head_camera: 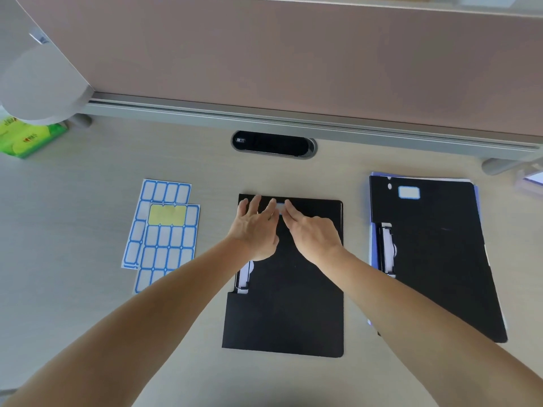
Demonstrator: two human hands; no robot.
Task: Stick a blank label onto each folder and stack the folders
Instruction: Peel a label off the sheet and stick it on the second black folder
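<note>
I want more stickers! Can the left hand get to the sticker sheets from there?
Probably yes. The left hand rests on the middle folder, and the sticker sheets lie just beside it on the bare desk, with nothing between.

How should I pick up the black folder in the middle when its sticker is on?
Probably by its right long edge. The black folder lies flat on the desk, so slide fingertips under that edge from the right; it looks plain there, with bare desk beside it. The left edge has a notch with a clip, and the label sits near the top under both hands, so avoid those.
</note>
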